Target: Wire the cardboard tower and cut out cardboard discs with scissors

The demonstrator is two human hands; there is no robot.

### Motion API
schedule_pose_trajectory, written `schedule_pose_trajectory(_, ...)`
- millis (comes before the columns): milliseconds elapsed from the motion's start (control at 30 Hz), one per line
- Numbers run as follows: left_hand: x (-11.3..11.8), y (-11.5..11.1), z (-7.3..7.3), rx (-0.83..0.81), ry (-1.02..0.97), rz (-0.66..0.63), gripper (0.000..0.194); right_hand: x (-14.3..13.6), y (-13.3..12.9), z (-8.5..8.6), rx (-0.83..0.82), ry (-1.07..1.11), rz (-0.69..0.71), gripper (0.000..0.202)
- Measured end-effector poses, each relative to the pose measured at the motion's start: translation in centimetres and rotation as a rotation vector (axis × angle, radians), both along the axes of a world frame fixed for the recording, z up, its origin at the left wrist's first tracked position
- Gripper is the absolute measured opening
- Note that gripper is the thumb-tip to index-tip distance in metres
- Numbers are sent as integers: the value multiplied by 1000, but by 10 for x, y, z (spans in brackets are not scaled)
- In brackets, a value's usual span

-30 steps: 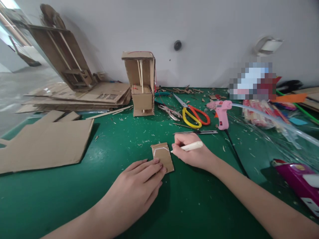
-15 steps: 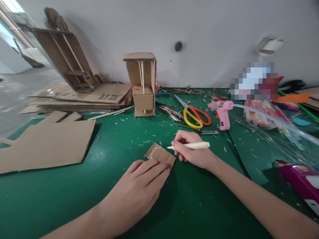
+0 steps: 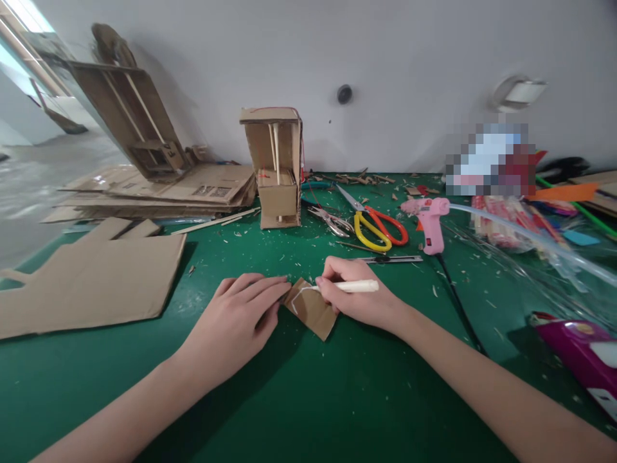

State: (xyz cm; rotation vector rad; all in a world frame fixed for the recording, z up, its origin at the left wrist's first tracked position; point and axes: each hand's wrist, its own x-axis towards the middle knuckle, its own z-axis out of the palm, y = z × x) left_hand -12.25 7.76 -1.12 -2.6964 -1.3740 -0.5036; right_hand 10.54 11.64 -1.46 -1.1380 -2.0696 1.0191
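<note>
A small piece of brown cardboard [image 3: 313, 316] lies tilted on the green table, with a white angled line drawn near its upper edge. In my right hand [image 3: 357, 296] is a white marker [image 3: 357, 286], gripped between thumb and fingers, its tip at the line on the cardboard. The lower fingers of that hand rest by the cardboard's right corner. My left hand [image 3: 248, 312] has its fingers stretched out together, their tips at the cardboard's left corner. Its thumb is bent below them.
Behind my hands lie a utility knife [image 3: 393, 259], scissors [image 3: 378, 226], pliers [image 3: 332, 220] and a pink glue gun [image 3: 431, 222]. A cardboard stand [image 3: 278, 199] is near the wall. A large cut cardboard sheet [image 3: 106, 283] lies left; a magenta object [image 3: 576, 350] is right.
My left hand has shifted left, off the cardboard's lower part to its left corner. My right hand has moved left, bringing the marker onto the cardboard, where the white line is longer.
</note>
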Motion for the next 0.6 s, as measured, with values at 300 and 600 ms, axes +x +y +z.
schedule_pose_trajectory(300, -1, 2, -5, 11, 30, -31, 27, 0, 0, 1, 10, -1, 4, 21)
schedule_pose_trajectory(600, 1, -1, -4, 40, 114, -26, 27, 1, -1, 4, 40, -21, -15, 21)
